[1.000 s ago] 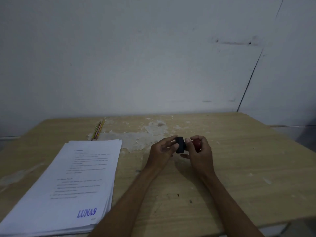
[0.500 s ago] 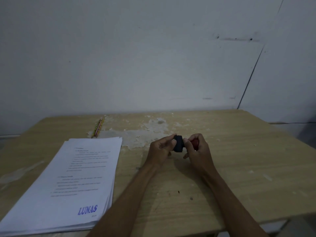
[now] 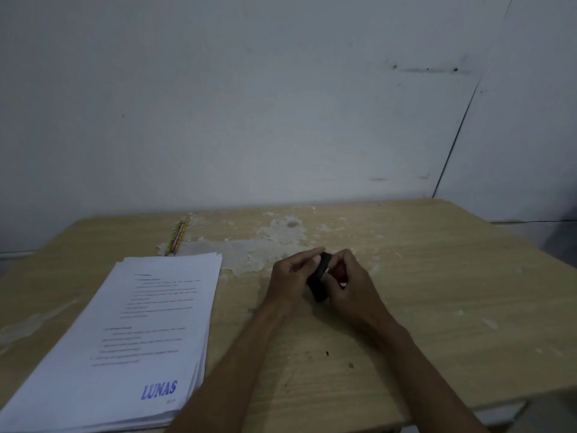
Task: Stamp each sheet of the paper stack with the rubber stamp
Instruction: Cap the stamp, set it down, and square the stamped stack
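Note:
A stack of white printed sheets lies on the left of the wooden table; its top sheet bears a blue "LUNAS" stamp mark near the front corner. Over the table's middle both hands meet on the rubber stamp, a black body with a red part on its right side. My left hand grips the black part with curled fingers. My right hand wraps the red part, which is mostly hidden. The stamp's lower end touches or nearly touches the table.
Two thin pencils lie at the back left beyond the paper. The tabletop has a worn, flaking pale patch behind the hands. A white wall rises right behind the table; the table's front edge runs close below my forearms.
The stamp has tilted and dropped a little toward the table between my hands. Both hands stay on it; the paper stack has not moved.

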